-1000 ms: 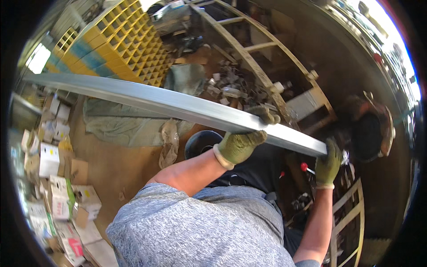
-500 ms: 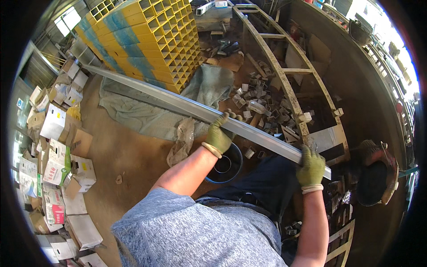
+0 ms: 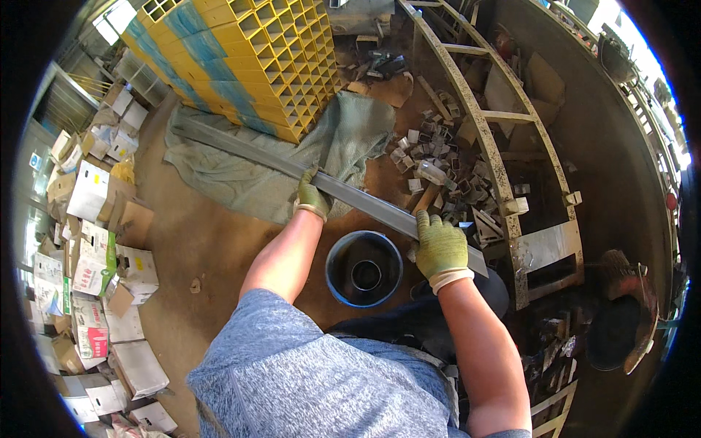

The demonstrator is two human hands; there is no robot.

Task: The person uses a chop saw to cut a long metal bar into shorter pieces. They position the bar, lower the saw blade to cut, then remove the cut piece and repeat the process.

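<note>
Grey metal bar; hands, left and right, in yellow-green gloves with white cuffs. Blue bucket, black inside. Yellow-and-blue grid crates. Grey-green cloth on brown floor. Blue-grey speckled shirt.

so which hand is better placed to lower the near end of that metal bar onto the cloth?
Right, probably. The right hand grips the long grey metal bar close to its near end, while the left hand holds it mid-length, over the green cloth.
</note>
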